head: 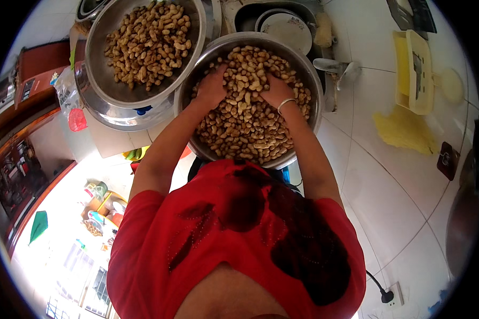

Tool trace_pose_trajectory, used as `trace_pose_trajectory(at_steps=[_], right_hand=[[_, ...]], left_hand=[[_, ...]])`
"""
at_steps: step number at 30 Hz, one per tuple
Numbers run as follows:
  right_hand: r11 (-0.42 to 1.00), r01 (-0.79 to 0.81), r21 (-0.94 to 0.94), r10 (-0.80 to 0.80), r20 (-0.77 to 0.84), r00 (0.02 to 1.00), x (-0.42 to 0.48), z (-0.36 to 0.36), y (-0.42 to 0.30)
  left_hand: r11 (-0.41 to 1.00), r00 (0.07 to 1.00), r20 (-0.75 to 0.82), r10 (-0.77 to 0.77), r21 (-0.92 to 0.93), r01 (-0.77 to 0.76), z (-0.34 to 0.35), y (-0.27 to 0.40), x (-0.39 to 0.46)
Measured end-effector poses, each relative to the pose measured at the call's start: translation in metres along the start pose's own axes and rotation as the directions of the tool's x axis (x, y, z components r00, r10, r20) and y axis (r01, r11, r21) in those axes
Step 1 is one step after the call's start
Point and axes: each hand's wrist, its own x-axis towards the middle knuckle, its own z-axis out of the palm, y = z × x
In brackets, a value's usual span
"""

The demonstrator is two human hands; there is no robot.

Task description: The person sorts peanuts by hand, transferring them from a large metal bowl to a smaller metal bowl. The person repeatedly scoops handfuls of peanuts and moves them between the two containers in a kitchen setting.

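Note:
A large metal basin [316, 115] full of unshelled peanuts [243, 131] stands before me. Into the heap my left hand [212, 88] reaches on its left side, fingers buried among the shells. Opposite it, my right hand [277, 92] is sunk in on the right, a pale bangle [286, 104] around its wrist. Between the two hands the peanuts are mounded up. Because the fingers are covered, I cannot see whether they grip any.
At upper left, a second metal basin [97, 85] with more peanuts rests over a shiny metal vessel [115, 121]. Behind the front basin a sink [243, 18] holds a plate [287, 30]. A faucet [335, 67] juts from the tiled wall, where a cream plastic rack [425, 75] hangs.

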Motion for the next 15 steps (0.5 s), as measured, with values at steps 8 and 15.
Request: trace_pose_trajectory(at_steps=[8, 15], right_hand=[[0.926, 0.212, -0.313, -0.308, -0.299, 0.903, -0.056, -0.04, -0.032], [0.83, 0.354, -0.43, -0.501, -0.3, 0.812, 0.019, 0.002, -0.025]], left_hand=[[0.94, 0.902, -0.368, 0.227, -0.161, -0.302, -0.048, 0.047, -0.069], [0.841, 0.832, -0.188, 0.522, 0.276, -0.465, -0.005, 0.034, -0.063]])
